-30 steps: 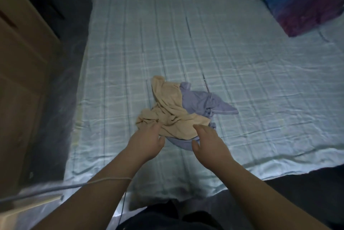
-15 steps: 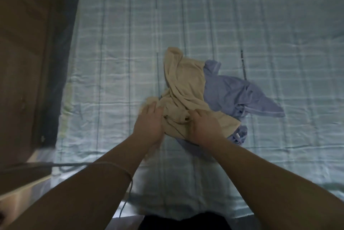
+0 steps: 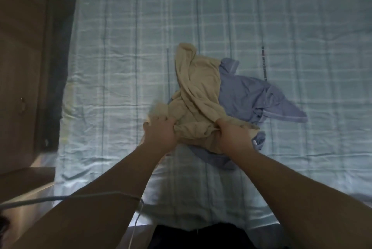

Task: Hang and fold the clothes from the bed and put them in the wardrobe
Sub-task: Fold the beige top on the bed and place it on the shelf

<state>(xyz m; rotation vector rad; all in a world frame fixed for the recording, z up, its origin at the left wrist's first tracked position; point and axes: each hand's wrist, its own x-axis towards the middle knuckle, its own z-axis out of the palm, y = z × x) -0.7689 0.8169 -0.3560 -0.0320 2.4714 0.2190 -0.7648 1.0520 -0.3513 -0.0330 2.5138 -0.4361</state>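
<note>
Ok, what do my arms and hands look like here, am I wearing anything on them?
The left hand and right hand are bare: no gloves, rings or watch that I can see. Both arms are bare too, with no sleeves in view. A thin pale cable runs across the left forearm and hangs down from it.

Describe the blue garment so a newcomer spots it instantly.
On the checked bed sheet lies one crumpled pile. The blue garment forms its right side, under the beige garment that the left hand and right hand grip. Only it is grey-blue with pale-trimmed edges.
</note>
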